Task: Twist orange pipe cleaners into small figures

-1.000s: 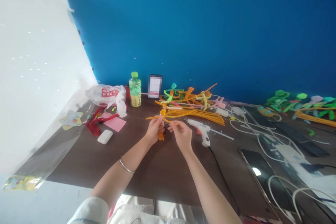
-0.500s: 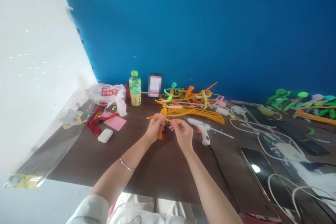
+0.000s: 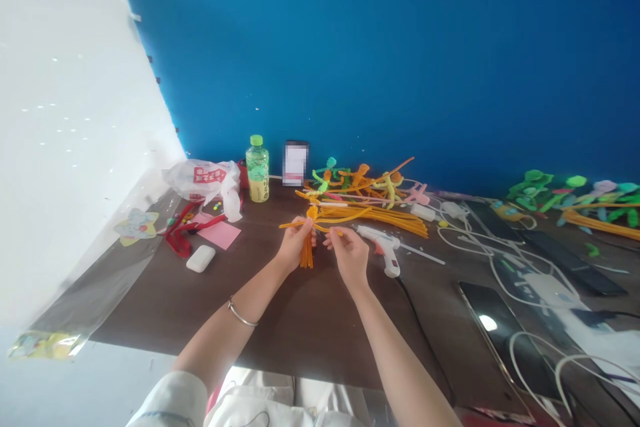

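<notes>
My left hand [image 3: 295, 243] is closed round a bundle of orange pipe cleaners [image 3: 307, 255], whose ends hang below the fingers. A small wound orange knob tops the bundle, and several loose strands stick out to both sides. Thumb and fingers of my right hand [image 3: 349, 250] pinch one orange strand that runs out to the right of the bundle. Just right of that hand lies a white hot glue gun [image 3: 387, 250] with a glue stick in its back. Behind both hands a pile of straight orange pipe cleaners [image 3: 395, 219] rests on the table.
Finished-looking pipe-cleaner figures [image 3: 363, 177] lie along the blue wall. A green-capped bottle [image 3: 258, 170] and a plastic bag [image 3: 207, 180] stand at the back left. Red-handled pliers [image 3: 180, 237] and a white case [image 3: 201, 258] are at left. Cables and a phone [image 3: 505, 333] lie at right.
The hanging ends of the orange bundle have spread slightly and show more below my left hand. Both hands stay almost in place, still holding the pipe cleaners.
</notes>
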`<action>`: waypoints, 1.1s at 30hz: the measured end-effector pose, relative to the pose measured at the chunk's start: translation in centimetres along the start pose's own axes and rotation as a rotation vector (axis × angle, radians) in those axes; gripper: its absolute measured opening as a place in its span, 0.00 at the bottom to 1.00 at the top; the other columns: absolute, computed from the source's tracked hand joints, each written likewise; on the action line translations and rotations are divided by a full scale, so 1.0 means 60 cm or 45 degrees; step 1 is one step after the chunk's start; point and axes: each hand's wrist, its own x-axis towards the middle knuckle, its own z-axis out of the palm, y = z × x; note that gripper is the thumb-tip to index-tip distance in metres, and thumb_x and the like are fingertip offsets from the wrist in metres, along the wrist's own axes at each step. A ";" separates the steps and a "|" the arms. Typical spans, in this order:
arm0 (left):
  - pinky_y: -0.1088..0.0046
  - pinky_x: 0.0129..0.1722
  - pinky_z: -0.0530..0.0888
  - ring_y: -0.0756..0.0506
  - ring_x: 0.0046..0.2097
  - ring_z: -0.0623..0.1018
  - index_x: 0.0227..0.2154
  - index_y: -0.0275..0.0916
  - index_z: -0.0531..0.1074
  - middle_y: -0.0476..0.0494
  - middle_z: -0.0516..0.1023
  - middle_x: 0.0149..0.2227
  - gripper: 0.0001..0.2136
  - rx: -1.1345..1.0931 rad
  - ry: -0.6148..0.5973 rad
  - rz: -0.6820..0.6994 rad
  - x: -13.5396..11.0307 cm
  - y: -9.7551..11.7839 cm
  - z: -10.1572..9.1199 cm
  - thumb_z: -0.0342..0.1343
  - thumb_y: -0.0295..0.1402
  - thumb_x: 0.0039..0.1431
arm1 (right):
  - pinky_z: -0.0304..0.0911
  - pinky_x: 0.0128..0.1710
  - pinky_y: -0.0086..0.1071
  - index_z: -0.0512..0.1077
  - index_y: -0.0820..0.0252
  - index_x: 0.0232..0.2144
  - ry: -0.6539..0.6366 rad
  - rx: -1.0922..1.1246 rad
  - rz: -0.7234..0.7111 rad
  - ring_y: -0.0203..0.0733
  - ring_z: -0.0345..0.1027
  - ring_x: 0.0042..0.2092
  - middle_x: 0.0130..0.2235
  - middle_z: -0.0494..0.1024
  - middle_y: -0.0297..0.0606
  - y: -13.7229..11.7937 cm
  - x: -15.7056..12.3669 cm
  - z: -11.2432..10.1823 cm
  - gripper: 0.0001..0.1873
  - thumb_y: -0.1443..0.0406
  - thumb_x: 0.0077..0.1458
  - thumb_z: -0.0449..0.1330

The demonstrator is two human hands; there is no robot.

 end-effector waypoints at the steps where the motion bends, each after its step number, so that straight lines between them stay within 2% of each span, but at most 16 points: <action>1: 0.80 0.20 0.64 0.57 0.20 0.65 0.24 0.37 0.59 0.54 0.65 0.21 0.18 -0.001 0.002 0.005 0.000 0.000 0.000 0.59 0.46 0.45 | 0.67 0.25 0.30 0.71 0.62 0.29 -0.001 0.002 0.000 0.36 0.69 0.23 0.25 0.75 0.35 0.000 0.000 0.000 0.11 0.58 0.48 0.60; 9: 0.79 0.19 0.64 0.56 0.18 0.65 0.24 0.37 0.61 0.53 0.65 0.20 0.19 -0.001 0.052 -0.063 -0.001 0.002 0.004 0.55 0.50 0.46 | 0.67 0.24 0.30 0.71 0.61 0.29 0.016 0.006 0.002 0.36 0.69 0.23 0.24 0.75 0.35 -0.001 0.001 0.000 0.11 0.59 0.47 0.60; 16: 0.81 0.20 0.66 0.57 0.19 0.67 0.26 0.37 0.61 0.54 0.67 0.21 0.17 0.022 0.013 -0.014 0.001 0.002 0.000 0.58 0.45 0.45 | 0.67 0.24 0.31 0.71 0.62 0.29 0.012 -0.004 0.013 0.36 0.69 0.23 0.25 0.75 0.35 -0.003 0.000 -0.001 0.11 0.58 0.47 0.60; 25: 0.80 0.22 0.68 0.56 0.20 0.69 0.26 0.36 0.63 0.52 0.68 0.21 0.18 -0.002 0.039 -0.065 0.000 0.005 0.000 0.58 0.46 0.44 | 0.67 0.24 0.32 0.71 0.61 0.28 0.029 0.001 0.000 0.37 0.69 0.23 0.24 0.75 0.35 -0.003 0.001 -0.002 0.13 0.57 0.46 0.61; 33: 0.81 0.21 0.66 0.57 0.19 0.68 0.26 0.36 0.63 0.52 0.70 0.22 0.17 0.049 0.029 -0.011 0.002 0.005 -0.003 0.60 0.44 0.44 | 0.67 0.24 0.31 0.71 0.61 0.28 0.018 -0.004 -0.001 0.36 0.69 0.23 0.24 0.74 0.35 -0.002 0.001 -0.002 0.13 0.57 0.46 0.60</action>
